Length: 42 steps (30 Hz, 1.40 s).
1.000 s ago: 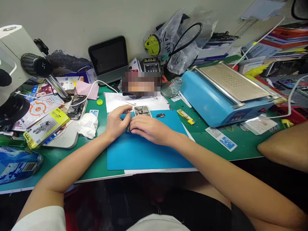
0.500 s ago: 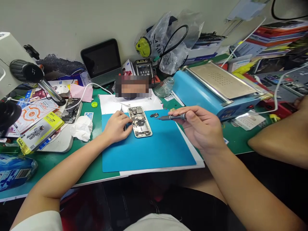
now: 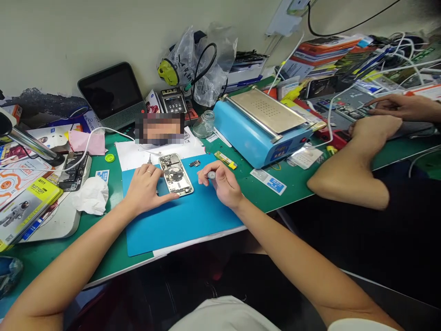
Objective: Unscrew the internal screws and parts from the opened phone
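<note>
The left hand (image 3: pixel 143 186) lies palm down on the blue mat (image 3: pixel 179 225), fingers bent and thumb stretched toward the near end of an opened smartphone (image 3: pixel 176 174). A slim metal-tipped tool (image 3: pixel 149 159) pokes out past its fingers on the far side; most of it is covered, so one cannot tell whether the hand grips it.

The right hand (image 3: pixel 225 181) is raised on the other side of the smartphone, well apart from it, with fingers curled around a grey screwdriver (image 3: pixel 211 175) that shows almost end-on.

The smartphone lies flat at the far part of the mat, between the two hands, its inner parts uncovered and its length slanting from far left to near right. Just to its right on the mat lies a small black component (image 3: pixel 195 163). Beyond the mat's right edge, a yellow-labelled strip (image 3: pixel 225 160) rests on the green bench (image 3: pixel 298 185).

Farther right stands a blue machine (image 3: pixel 250 138) with a perforated metal plate on top, and a glass jar (image 3: pixel 206 124) is just left of it. A white sheet (image 3: pixel 127 151) spreads beyond the mat's far edge. To the left are a crumpled tissue (image 3: pixel 92 195), a second opened phone (image 3: pixel 75 171) and a yellow battery box (image 3: pixel 29 209). At the far right, a co-worker's hand (image 3: pixel 396 108) is near some electronic parts.
</note>
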Tool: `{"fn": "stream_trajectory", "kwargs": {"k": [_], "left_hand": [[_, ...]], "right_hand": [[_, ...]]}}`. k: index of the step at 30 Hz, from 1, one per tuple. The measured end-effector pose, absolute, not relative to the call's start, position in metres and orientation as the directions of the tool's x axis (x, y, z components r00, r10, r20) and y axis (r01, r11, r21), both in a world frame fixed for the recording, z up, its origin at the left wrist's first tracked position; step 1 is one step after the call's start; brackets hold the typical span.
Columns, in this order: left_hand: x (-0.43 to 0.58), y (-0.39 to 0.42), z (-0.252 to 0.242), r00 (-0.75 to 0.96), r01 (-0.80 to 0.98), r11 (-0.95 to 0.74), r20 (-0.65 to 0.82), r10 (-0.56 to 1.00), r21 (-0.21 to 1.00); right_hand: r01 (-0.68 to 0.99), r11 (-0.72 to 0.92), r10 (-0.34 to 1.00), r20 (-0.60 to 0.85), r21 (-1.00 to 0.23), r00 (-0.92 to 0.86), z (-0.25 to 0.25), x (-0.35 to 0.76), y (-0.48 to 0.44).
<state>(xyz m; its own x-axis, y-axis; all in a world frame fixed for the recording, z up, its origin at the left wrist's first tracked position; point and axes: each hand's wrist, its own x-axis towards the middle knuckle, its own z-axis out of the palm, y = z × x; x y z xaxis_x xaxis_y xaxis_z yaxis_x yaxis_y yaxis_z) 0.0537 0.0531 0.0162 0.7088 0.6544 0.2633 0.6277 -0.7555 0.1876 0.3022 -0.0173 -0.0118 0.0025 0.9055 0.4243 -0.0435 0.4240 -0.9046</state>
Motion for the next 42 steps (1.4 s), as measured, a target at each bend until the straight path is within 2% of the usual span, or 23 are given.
{"fn": "stream_trajectory", "kwargs": {"k": [14,34,42], "left_hand": [[0.053,0.054,0.014,0.739,0.605,-0.779,0.249,0.626,0.163],[0.051,0.051,0.015,0.74,0.596,-0.777,0.236,0.629,0.204],[0.051,0.049,0.014,0.734,0.602,-0.768,0.229,0.64,0.219]], "right_hand": [[-0.039,0.39,0.92,0.392,-0.92,-0.032,-0.021,0.304,-0.026],[-0.121,0.413,0.911,0.408,-0.903,0.068,-0.011,0.3,-0.023],[-0.084,0.394,0.915,0.381,-0.915,0.131,-0.01,0.302,-0.023]]}}
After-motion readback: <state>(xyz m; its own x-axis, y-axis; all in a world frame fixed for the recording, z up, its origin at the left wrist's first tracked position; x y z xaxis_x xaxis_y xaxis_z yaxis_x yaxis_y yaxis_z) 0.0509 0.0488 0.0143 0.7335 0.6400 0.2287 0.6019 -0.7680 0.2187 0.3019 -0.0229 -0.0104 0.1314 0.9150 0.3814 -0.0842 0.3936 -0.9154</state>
